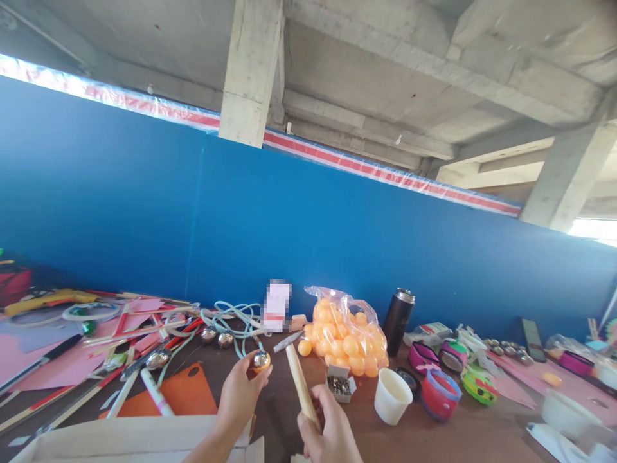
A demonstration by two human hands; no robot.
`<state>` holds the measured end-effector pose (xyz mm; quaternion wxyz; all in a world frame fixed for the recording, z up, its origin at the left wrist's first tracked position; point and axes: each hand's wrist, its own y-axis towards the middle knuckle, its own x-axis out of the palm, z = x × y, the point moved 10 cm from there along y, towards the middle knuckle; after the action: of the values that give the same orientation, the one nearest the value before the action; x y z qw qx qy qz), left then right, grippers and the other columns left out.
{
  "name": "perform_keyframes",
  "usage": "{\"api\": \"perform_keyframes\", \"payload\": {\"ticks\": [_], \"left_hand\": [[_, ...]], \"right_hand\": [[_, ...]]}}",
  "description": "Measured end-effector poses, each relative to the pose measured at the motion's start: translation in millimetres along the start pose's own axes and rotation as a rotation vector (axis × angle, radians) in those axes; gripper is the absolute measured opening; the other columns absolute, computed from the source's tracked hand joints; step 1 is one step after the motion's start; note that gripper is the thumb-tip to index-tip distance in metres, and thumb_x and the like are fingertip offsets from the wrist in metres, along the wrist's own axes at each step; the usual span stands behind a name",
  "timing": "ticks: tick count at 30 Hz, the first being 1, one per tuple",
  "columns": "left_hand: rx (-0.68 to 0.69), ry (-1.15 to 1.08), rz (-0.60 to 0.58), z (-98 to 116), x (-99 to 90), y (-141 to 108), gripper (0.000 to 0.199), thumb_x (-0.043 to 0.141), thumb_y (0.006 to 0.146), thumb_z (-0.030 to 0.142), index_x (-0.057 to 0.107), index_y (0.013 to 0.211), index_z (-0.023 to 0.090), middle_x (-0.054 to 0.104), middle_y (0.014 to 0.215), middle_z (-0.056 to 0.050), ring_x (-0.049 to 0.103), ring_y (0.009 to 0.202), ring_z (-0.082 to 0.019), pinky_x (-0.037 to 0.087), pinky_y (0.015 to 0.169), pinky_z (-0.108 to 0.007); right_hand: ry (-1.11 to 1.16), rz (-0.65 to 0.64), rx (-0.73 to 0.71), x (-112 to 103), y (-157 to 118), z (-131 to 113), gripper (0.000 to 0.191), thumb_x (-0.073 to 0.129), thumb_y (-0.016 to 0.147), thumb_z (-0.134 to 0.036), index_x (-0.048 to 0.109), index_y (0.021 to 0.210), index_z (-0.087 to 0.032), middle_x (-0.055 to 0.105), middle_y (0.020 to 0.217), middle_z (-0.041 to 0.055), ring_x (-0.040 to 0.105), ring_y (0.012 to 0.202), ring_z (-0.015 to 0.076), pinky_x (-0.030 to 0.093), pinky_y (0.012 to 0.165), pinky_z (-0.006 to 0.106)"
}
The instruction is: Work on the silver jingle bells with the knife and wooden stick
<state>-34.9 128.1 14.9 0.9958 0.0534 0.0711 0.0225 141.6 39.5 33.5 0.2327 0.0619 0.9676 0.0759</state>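
My left hand (242,390) is closed, holding a shiny silver ball (261,359) between thumb and fingers. The ball's lower edge looks orange; I cannot tell whether that is a reflection. My right hand (328,427) wraps round the wooden handle of a hammer (301,383), whose head points up and away, close to the ball. Just beyond the hammer head lies a loose orange ball (304,348), beside a clear plastic bag (344,298) full of orange balls. A small open box of metal tacks or nails (339,386) stands right of the handle.
A white paper cup (393,397), a black bottle (400,321) and small colourful pouches (440,393) stand to the right. On the left lie more silver balls (224,339), pale blue tubing (234,316), sticks and orange sheet (186,393). A blue partition (308,225) rises behind.
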Motion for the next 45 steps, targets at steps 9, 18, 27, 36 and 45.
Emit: {"api": "perform_keyframes", "payload": {"ticks": [9,18,27,36,45], "left_hand": [[-0.033,-0.005,0.006,-1.7,0.3,1.7,0.044,0.056,0.069,0.040,0.055,0.105,0.014,0.067,0.077,-0.002,0.065,0.067,-0.015,0.051,0.063,-0.024],[0.003,-0.015,0.010,0.6,2.5,0.0,0.044,0.055,0.069,0.041,0.056,0.103,0.015,0.067,0.079,-0.002,0.064,0.067,-0.015,0.051,0.061,-0.024],[0.008,-0.041,0.011,-5.0,5.1,1.8,0.045,0.056,0.068,0.041,0.056,0.104,0.014,0.067,0.086,-0.004,0.064,0.072,-0.016,0.051,0.061,-0.024],[-0.030,-0.022,0.055,-3.4,1.3,-0.9,0.044,0.058,0.066,0.038,0.056,0.103,0.013,0.067,0.089,-0.006,0.064,0.071,-0.017,0.050,0.059,-0.023],[0.000,-0.029,0.066,-6.7,5.1,0.9,0.046,0.056,0.067,0.039,0.055,0.106,0.014,0.065,0.094,-0.008,0.063,0.074,-0.017,0.049,0.058,-0.023]], "right_hand": [[-0.195,0.029,-0.257,-0.8,-10.2,-27.5,0.021,0.052,0.066,-0.013,0.053,0.086,-0.021,0.060,0.077,0.0021,0.055,0.063,0.0159,0.043,0.056,0.022],[-0.252,0.040,-0.254,-0.2,-9.5,-29.6,0.019,0.051,0.066,-0.013,0.052,0.084,-0.021,0.058,0.073,0.0023,0.056,0.062,0.0170,0.044,0.059,0.024],[-0.226,0.056,-0.266,-3.1,-10.1,-27.4,0.018,0.051,0.069,-0.015,0.053,0.086,-0.020,0.058,0.072,0.0017,0.056,0.061,0.0163,0.044,0.059,0.023],[-0.192,0.140,-0.329,-5.2,-5.9,-13.6,0.019,0.051,0.069,-0.020,0.053,0.087,-0.020,0.057,0.069,-0.0001,0.055,0.057,0.0144,0.043,0.052,0.020],[-0.166,0.113,-0.311,-4.2,-6.7,-14.5,0.019,0.050,0.070,-0.024,0.054,0.087,-0.019,0.058,0.070,0.0006,0.054,0.053,0.0131,0.043,0.049,0.020]]}}
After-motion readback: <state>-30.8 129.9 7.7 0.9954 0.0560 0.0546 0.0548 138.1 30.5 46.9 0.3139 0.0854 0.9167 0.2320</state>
